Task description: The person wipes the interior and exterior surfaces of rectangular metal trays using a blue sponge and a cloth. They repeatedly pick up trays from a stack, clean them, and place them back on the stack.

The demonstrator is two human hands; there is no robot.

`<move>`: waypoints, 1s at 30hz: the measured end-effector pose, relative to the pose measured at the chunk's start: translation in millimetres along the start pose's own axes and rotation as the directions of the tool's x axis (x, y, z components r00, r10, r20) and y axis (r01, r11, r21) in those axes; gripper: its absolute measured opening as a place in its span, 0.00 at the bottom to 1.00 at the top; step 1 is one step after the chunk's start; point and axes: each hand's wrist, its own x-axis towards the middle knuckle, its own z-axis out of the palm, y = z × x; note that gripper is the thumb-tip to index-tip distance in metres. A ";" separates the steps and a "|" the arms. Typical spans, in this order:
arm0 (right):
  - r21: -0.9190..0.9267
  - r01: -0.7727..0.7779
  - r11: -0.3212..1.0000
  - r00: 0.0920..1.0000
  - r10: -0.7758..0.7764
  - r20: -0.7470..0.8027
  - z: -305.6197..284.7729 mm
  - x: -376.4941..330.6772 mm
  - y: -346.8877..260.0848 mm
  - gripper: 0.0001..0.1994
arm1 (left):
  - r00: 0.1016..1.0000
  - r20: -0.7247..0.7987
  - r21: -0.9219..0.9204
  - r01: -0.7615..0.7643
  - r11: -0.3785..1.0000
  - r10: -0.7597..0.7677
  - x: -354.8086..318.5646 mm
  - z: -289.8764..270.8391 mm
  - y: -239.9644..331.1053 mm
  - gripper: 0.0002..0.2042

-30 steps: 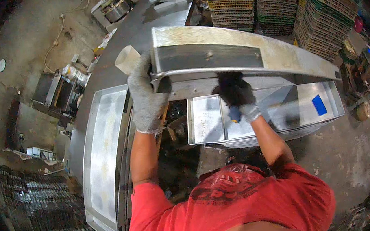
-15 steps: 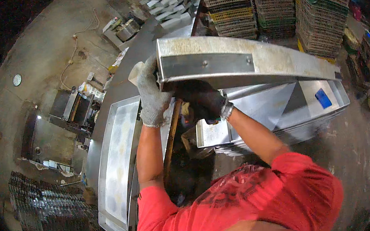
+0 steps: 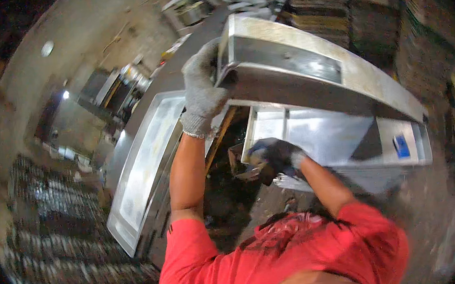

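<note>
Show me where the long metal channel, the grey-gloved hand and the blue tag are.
long metal channel [image 3: 286, 66]: head view, on its dark recessed face.
left hand [image 3: 202, 92]: head view, on the back of the grey glove.
blue tag [image 3: 401, 146]: head view, on the tag's middle, atop the lower metal tray.

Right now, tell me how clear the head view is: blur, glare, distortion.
Head view: strong fisheye bending at the rim, dark corners; motion blur smears the crate stacks and floor; glare shines on the raised metal panel and flat sheet; the left hand is fairly sharp, the right hand dim.
</note>
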 end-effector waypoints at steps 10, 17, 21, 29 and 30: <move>0.556 -0.181 0.811 0.726 0.492 -0.481 -54.2 -126.2 198.3 0.19 | 0.903 -0.198 0.289 0.426 0.857 -0.381 -166.8 -86.2 -65.0 0.31; 0.509 -0.330 0.795 0.825 0.505 -0.253 64.2 -9.0 36.5 0.19 | 0.320 -0.625 -0.215 0.806 0.551 -0.712 -429.0 -160.3 -47.9 0.30; 0.754 -0.491 0.436 0.813 0.541 0.216 143.2 79.5 -78.3 0.23 | -0.034 -0.863 -0.327 0.799 0.506 -0.504 -490.3 -203.5 7.2 0.28; 0.577 -0.805 0.136 0.592 0.228 0.773 291.3 242.4 -75.3 0.30 | -0.169 -0.901 -0.349 0.830 0.435 -0.400 -602.7 -320.7 23.3 0.29; 0.579 -0.798 0.166 0.601 0.280 0.749 306.0 259.6 -68.6 0.30 | -0.136 -0.913 -0.282 0.891 0.356 -0.384 -608.2 -342.4 18.6 0.29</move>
